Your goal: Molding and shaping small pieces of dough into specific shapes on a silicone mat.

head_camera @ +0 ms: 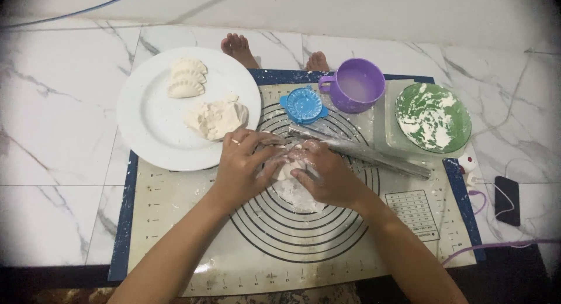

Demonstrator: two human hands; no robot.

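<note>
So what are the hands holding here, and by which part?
Both hands, left and right, pinch a small piece of dough between them at its sides, over the floured baking mat.

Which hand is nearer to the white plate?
Left. The left hand lies just beside the rim of the white plate; the right hand is farther away, past the left hand.

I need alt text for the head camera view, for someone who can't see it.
Left hand and right hand press a piece of dough together on a floured baking mat. Around them: a white plate with folded dumplings, a rolling pin, a blue dumpling press and a purple cup.
</note>
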